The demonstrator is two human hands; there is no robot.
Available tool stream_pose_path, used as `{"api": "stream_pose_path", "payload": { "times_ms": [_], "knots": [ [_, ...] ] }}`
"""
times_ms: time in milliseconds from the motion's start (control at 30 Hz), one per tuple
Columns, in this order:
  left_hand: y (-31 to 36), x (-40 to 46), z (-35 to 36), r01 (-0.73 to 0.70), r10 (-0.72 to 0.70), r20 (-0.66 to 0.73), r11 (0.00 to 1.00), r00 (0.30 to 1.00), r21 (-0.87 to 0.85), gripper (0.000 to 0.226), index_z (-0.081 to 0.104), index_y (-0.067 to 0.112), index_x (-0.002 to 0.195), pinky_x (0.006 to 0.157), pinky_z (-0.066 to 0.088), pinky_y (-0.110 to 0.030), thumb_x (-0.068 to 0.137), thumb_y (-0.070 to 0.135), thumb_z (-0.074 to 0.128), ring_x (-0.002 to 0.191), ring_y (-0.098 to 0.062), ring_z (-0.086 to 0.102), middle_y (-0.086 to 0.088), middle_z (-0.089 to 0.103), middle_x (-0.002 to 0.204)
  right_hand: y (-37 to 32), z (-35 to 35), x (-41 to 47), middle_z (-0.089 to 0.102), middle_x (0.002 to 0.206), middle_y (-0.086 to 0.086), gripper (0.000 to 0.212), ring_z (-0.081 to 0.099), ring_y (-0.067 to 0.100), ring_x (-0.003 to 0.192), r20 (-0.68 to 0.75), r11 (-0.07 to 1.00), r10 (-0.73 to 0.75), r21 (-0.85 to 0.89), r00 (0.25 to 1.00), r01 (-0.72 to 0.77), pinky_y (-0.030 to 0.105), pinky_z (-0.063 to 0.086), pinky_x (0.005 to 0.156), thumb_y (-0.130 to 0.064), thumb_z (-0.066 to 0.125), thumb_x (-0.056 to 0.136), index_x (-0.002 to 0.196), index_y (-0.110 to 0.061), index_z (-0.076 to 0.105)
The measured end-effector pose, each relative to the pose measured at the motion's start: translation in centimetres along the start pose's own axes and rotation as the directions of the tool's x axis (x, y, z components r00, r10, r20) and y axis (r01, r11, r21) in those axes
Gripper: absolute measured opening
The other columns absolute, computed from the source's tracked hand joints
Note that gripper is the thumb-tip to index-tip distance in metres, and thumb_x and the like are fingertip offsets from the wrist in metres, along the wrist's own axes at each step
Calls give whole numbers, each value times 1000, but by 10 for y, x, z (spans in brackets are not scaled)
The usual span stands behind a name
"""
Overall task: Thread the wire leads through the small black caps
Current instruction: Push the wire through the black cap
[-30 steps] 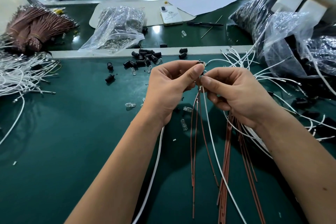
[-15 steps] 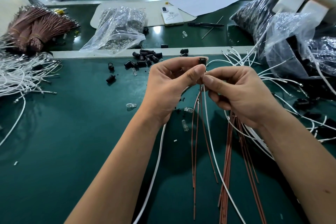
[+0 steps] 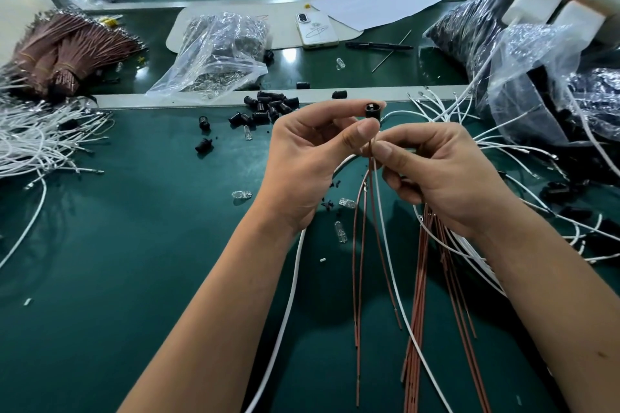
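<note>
While roughly a dozen loose caps lie heaped at eleven o'clock, one black cap (open end up) sits pinched in the left hand; the right hand, at three o'clock, pinches two leads beneath it.

Left hand pinches black cap; right hand pinches leads

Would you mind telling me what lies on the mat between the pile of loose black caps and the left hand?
In the head view, one small clear bulb lies between the pile of black caps and the left hand.
</note>
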State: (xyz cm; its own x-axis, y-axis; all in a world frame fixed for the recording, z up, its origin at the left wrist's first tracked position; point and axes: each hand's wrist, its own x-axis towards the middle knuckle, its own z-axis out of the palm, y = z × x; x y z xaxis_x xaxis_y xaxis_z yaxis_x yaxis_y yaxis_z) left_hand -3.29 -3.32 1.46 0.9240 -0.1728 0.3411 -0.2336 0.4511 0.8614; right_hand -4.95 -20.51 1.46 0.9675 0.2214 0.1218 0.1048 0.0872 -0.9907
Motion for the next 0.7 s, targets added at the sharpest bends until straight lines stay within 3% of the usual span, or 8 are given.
{"api": "stream_pose_path", "payload": {
  "times_ms": [267,433,567,700],
  "knots": [
    [0,1,-2,-7,7,11,1000,1000,-10,19,72,-1,101,72,55,-26,84,-8,66,66,-13,63,-7,65,74,-1,1,-1,64,63,-1,18,51,13,53,-20,999,-12,-35,1000,11,19,35,40,-22,75,84,93,-7,78],
    [0,1,0,2,-2,-5,1000,1000,-14,17,72,0,101,72,55,-26,86,-7,67,67,-14,64,-5,67,74,-2,4,-4,69,84,13,18,55,15,65,-4,998,-46,-33,999,46,22,38,45,-28,80,83,90,-12,77],
    [2,0,3,19,-19,-54,1000,998,12,20,71,-1,101,73,53,-23,81,2,72,69,-11,63,-4,67,74,-2,8,-3,67,76,6,18,55,13,62,-73,997,-76,-11,994,76,22,38,46,-38,82,74,84,-23,80],
    [1,-2,7,50,-49,-62,999,997,9,19,72,0,99,71,53,-20,81,2,71,68,-8,61,-11,63,82,-2,5,-2,65,71,0,15,54,11,62,-74,998,-64,-9,995,63,21,37,46,-36,80,77,82,-22,79]
  ]
}}
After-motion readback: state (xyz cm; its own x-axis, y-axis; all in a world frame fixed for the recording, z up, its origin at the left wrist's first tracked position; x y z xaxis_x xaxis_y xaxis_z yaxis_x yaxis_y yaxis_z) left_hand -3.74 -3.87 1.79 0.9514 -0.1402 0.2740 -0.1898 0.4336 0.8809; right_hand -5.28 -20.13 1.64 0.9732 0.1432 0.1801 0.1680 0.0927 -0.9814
